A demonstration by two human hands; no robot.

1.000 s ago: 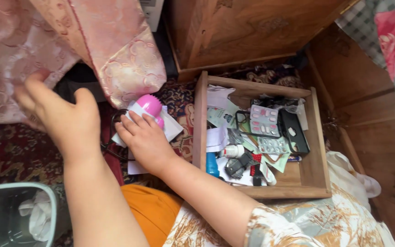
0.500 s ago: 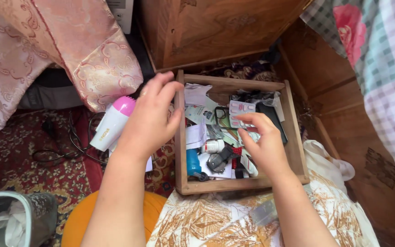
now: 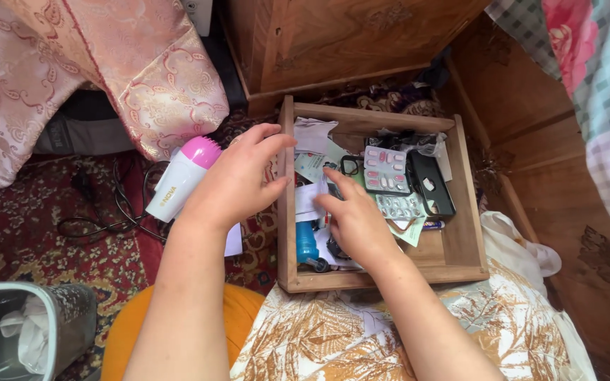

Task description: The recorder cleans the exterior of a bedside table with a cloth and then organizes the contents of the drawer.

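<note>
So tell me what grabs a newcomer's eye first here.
The open wooden drawer crammed with pill blister packs and papers, with the right hand in it. The left hand grips its left edge, beside a pink-and-white hair dryer on the patterned carpet.

matt grained wood drawer [image 3: 287,212]; glossy foil-and-plastic pill strips [image 3: 385,169]; smooth black plastic case [image 3: 431,185]; creased paper slips [image 3: 313,134]; shiny pink brocade cloth [image 3: 171,77]; smooth white-and-pink plastic dryer [image 3: 181,178]; woven patterned carpet [image 3: 8,240].
</note>
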